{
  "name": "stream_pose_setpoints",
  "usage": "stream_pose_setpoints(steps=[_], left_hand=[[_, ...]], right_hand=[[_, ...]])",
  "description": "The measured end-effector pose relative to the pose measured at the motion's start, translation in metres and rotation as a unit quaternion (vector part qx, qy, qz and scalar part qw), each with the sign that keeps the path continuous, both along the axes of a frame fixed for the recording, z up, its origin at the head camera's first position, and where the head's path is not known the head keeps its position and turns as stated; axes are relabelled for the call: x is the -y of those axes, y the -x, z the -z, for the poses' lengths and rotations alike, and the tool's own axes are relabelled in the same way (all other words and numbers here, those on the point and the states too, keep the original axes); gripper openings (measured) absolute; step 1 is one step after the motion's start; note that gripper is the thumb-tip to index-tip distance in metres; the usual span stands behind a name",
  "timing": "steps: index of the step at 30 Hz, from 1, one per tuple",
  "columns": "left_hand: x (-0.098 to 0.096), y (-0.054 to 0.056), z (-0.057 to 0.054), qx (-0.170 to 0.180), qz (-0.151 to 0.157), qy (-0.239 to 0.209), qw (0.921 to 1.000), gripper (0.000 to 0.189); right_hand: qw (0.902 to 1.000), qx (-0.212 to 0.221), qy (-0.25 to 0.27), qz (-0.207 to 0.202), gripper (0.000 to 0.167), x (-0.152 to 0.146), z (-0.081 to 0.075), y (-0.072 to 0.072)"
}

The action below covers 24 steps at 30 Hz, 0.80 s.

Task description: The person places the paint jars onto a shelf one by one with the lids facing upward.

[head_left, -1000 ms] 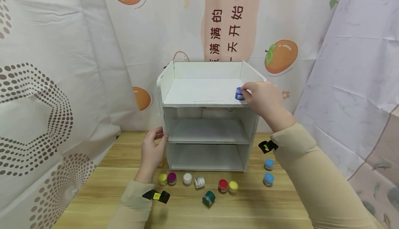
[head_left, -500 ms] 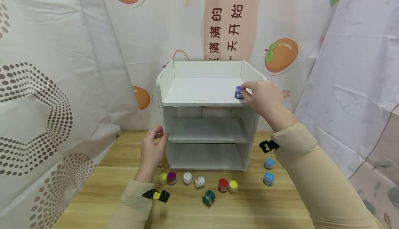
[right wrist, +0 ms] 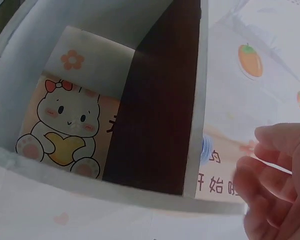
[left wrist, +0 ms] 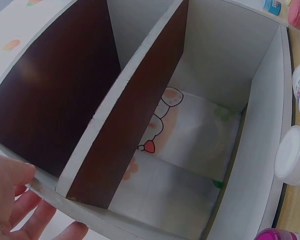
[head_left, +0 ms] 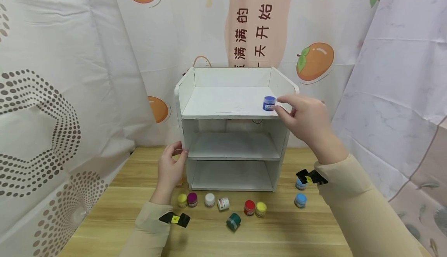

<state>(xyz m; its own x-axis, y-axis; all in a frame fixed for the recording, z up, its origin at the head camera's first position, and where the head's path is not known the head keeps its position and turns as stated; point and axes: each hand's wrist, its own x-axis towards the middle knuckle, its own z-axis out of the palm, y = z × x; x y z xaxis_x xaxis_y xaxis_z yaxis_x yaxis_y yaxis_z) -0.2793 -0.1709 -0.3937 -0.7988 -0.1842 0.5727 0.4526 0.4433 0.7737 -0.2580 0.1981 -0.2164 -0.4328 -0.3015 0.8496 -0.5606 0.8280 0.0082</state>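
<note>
A dark blue paint jar point(head_left: 269, 103) stands upright on the top board of the white shelf unit point(head_left: 230, 116), near its front right corner. My right hand point(head_left: 309, 121) is just to the right of the jar, thumb and forefinger spread apart, holding nothing. In the right wrist view a sliver of the jar's lid point(right wrist: 206, 149) shows past the board's edge, beside my curved fingers point(right wrist: 262, 175). My left hand point(head_left: 170, 169) rests against the unit's left side. Its thumb point(left wrist: 22, 172) lies at the front edge, and the other fingers touch the outer side.
Before the unit on the wooden table point(head_left: 272, 241) are yellow point(head_left: 182, 200), purple point(head_left: 192, 199), white point(head_left: 210, 200), red point(head_left: 249, 207) and another yellow jar point(head_left: 260, 209). A white jar point(head_left: 223, 204) and a green jar point(head_left: 233, 222) lie tipped. Light blue jars point(head_left: 300, 200) stand right.
My right hand has let go of the blue jar and drawn back slightly to the right, its fingers parting. The jar stays on the top board. My left hand has not moved.
</note>
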Motion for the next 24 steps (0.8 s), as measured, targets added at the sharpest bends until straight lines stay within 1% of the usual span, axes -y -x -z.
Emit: stream_pose_setpoints(steps=[4, 8, 12, 15, 20, 24], left_hand=[[0.0, 0.001, 0.0, -0.004, -0.001, 0.001, 1.0, 0.03], [0.001, 0.001, 0.0, -0.004, -0.003, 0.003, 1.0, 0.031], [0.001, 0.001, 0.0, 0.0, -0.002, 0.003, 1.0, 0.031], [0.001, 0.001, 0.0, 0.002, -0.001, 0.003, 1.0, 0.032], [0.001, 0.001, -0.001, 0.001, 0.0, 0.004, 1.0, 0.032], [0.001, 0.001, -0.001, -0.001, -0.001, 0.007, 1.0, 0.032]], right_hand=[[0.9993, -0.021, 0.01, -0.031, 0.018, -0.01, 0.011, -0.005], [0.9984, -0.025, 0.033, -0.038, 0.018, -0.023, 0.022, -0.011], [0.997, -0.013, 0.068, -0.035, 0.02, -0.035, 0.035, -0.017], [0.996, -0.002, 0.084, -0.028, 0.023, -0.043, 0.043, -0.021], [0.9951, 0.019, 0.095, -0.019, 0.028, -0.053, 0.056, -0.029], [0.994, 0.051, 0.096, -0.006, 0.031, -0.061, 0.068, -0.035]])
